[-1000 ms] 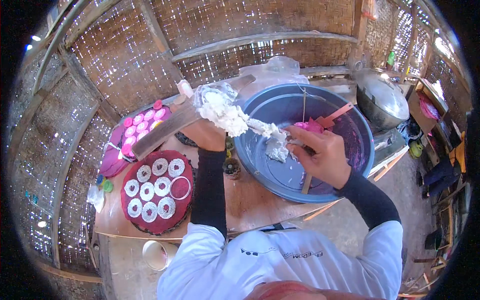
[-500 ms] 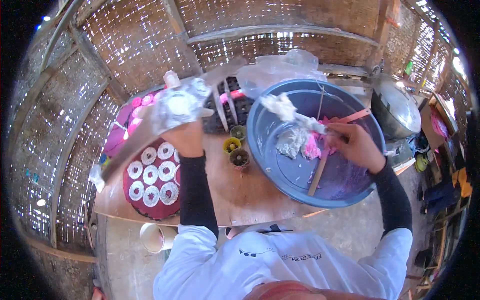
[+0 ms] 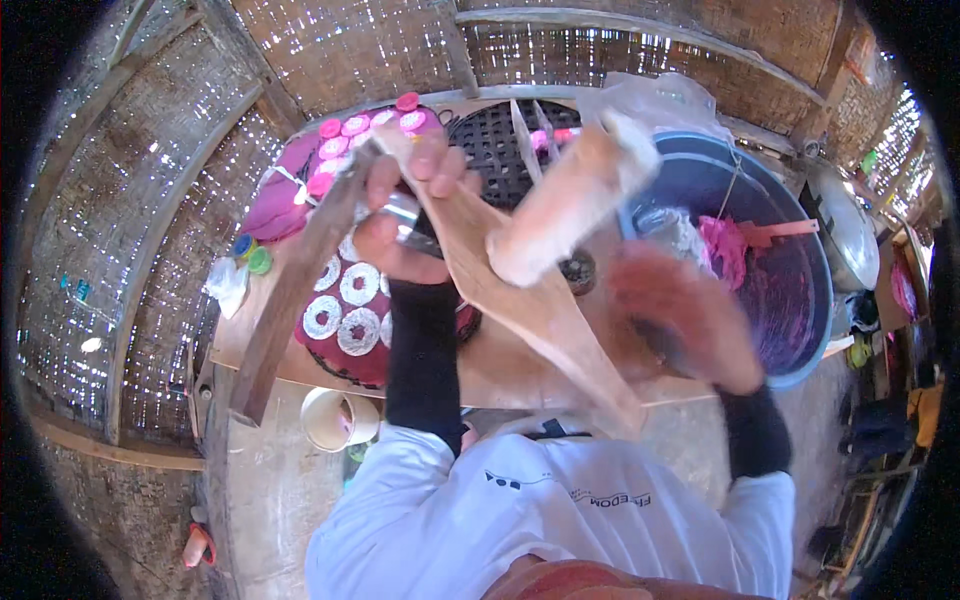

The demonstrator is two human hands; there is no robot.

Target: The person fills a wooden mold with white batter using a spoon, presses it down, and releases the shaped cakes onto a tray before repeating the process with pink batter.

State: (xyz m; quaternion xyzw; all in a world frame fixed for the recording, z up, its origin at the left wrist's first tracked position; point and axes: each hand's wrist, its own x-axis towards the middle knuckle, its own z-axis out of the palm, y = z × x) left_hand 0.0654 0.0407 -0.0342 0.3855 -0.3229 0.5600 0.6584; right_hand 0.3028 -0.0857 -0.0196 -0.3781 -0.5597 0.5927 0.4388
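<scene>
My left hand is closed round a hinged wooden press, with a shiny metal ring or tube between its fingers. One long wooden arm slants down to the left; the other, broader, points down to the right. From the broad arm juts a thick wooden plunger, its far end whitish and blurred. Right of the press, beside the basin's near-left rim, is my right hand, smeared by motion, so its fingers are unclear. White ring-shaped dough pieces lie on a dark red round mat behind my left forearm.
The large blue basin at the right holds white and pink dough and a pink stick. A black woven tray and pink-and-white pieces are at the back. A bucket stands below the table's front edge.
The press has swung apart, its plunger now raised to the right. My right hand has come out of the basin toward the press. The view has shifted left.
</scene>
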